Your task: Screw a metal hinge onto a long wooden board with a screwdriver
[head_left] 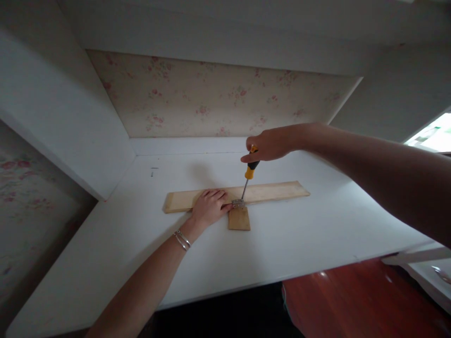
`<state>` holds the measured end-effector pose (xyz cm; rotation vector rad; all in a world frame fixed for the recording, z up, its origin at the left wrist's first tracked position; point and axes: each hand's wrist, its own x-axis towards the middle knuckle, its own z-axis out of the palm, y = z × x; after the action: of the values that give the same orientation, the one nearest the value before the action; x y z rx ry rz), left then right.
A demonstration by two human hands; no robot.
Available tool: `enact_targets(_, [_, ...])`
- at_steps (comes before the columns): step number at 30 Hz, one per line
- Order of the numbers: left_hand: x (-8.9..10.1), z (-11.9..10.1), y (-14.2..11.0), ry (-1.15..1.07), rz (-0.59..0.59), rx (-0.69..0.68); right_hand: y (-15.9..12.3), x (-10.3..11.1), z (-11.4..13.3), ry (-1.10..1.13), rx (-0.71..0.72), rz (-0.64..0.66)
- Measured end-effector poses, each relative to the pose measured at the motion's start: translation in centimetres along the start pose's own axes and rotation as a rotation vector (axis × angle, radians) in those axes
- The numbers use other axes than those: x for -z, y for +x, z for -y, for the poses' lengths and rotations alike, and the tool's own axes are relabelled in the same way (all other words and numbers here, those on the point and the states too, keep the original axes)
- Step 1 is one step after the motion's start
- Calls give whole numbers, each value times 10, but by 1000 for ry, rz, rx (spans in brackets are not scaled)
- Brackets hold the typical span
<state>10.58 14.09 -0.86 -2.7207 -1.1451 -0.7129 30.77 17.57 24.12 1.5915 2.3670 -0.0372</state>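
A long, light wooden board lies across the white surface, with a small wooden piece standing out from its near edge. A metal hinge spans the two pieces. My left hand grips the board just left of the hinge, fingers over its top to the far edge, thumb reaching toward the hinge. Closed round the handle of a yellow and black screwdriver, my right hand holds it nearly upright, leaning slightly right. Its tip meets the hinge area; any screw there is too small to make out.
The white tabletop ends at a near edge above a dark gap and a red floor. A white upright panel stands at left, and floral wallpaper covers the back. Small dark marks show at the back left.
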Motion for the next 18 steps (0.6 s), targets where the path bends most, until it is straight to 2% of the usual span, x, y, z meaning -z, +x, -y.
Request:
enact_targets(3, [0,0,0,4,7,-4,1,1,0,25,48,91])
enact_targets(7, [1,0,0,-3,3,-6,1,2,2,-148,-8,38])
enact_targets(11, [1,1,0,-9,7,-6,-3,2,4,10,76,90])
enact_targets(15, [0,1,-1,-7,6,-9,-5,3,6,-169,-27,43])
enact_targets(18, [-1,2,-1,-5,-2,-3,-6,0,5,-92,-4,50])
